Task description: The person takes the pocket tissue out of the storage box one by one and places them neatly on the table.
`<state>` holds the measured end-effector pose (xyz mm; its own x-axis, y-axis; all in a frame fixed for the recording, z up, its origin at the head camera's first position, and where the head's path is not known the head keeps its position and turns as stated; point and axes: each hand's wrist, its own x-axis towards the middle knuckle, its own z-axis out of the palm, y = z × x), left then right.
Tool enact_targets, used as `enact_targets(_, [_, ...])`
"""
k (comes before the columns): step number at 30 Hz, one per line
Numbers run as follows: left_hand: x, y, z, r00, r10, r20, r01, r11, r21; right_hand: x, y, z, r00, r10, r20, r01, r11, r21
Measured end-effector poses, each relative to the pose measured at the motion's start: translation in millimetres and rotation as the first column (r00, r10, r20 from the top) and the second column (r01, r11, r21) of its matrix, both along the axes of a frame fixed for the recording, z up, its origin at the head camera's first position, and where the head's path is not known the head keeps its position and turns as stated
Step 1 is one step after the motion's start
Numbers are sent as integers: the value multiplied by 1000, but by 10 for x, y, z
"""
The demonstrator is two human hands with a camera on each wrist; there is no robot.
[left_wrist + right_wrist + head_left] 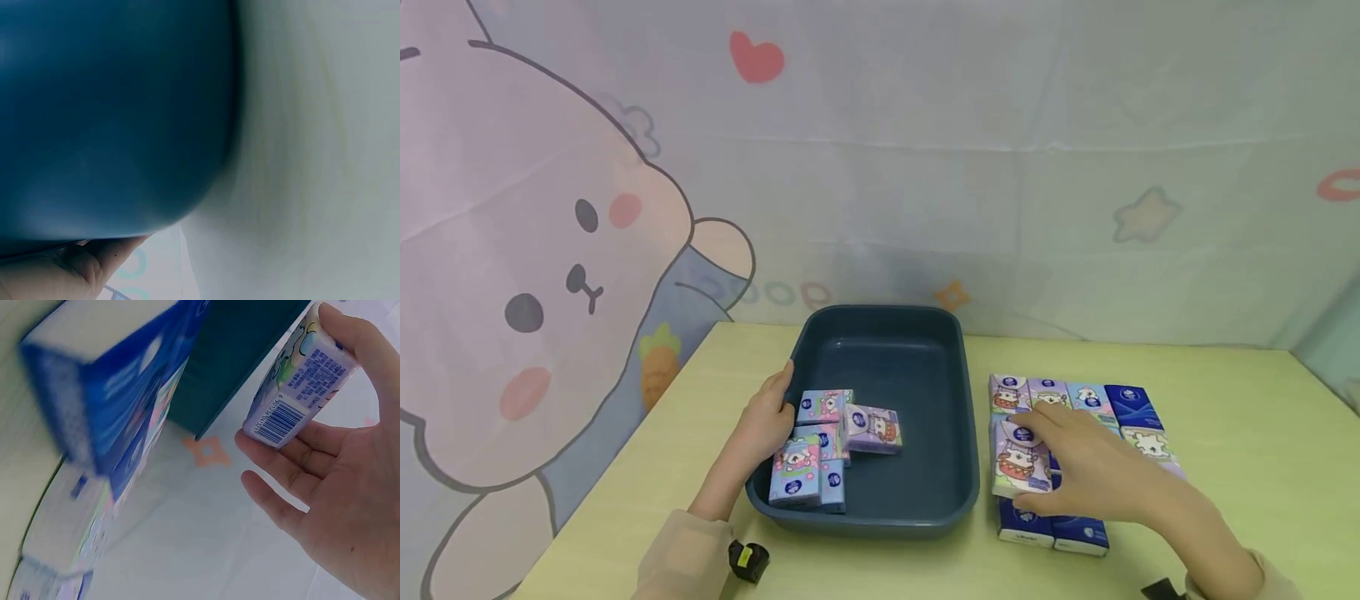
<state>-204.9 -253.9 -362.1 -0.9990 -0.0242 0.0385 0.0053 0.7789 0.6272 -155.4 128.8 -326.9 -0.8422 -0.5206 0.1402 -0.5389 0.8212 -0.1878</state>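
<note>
My right hand [1093, 467] pinches a purple tissue pack [1020, 458] between thumb and fingers, above other packs on the table. In the right wrist view, the side of this tissue pack [294, 394] shows a barcode, and the hand [337, 469] has it lifted off the stack. My left hand [767, 421] holds the left rim of a dark blue plastic bin [966, 433]. Several tissue packs lie in the bin's left part, among them a tilted purple pack [872, 429] and a light blue pack [795, 471]. In the left wrist view, the bin's outer wall [112, 125] hides most fingers.
Right of the bin, several tissue packs stand close together in rows, including a dark blue pack [1133, 407] and a white-topped pack [1150, 446]. The light yellow table [1247, 417] reaches back to a printed cloth [1075, 167]. Black wrist straps [748, 560] show near the front.
</note>
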Motion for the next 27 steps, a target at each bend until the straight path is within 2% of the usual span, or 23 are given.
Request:
enact_targets(5, [-2, -15, 13, 1000, 1, -14, -1, 1000, -1, 3, 222, -18, 999, -40, -35, 41, 999, 27])
enact_targets(14, [9, -33, 21, 1000, 6, -5, -6, 1000, -1, 38, 513, -132, 998, -65, -7, 65, 996, 64])
enact_targets(16, [10, -33, 23, 1000, 5, -6, -5, 1000, 1, 42, 571, -147, 997, -72, 9, 71, 995, 65])
enact_targets(20, [4, -22, 16, 1000, 3, -5, -3, 1000, 5, 42, 705, -164, 989, -112, 101, 104, 991, 85])
enact_targets(23, [-2, -11, 8, 1000, -1, -4, 1, 1000, 6, 44, 813, -186, 985, -106, 134, 93, 991, 100])
enact_targets(27, [-2, -6, -4, 1000, -4, -3, 4, 1000, 4, 53, 909, -234, 993, -63, 103, 51, 992, 119])
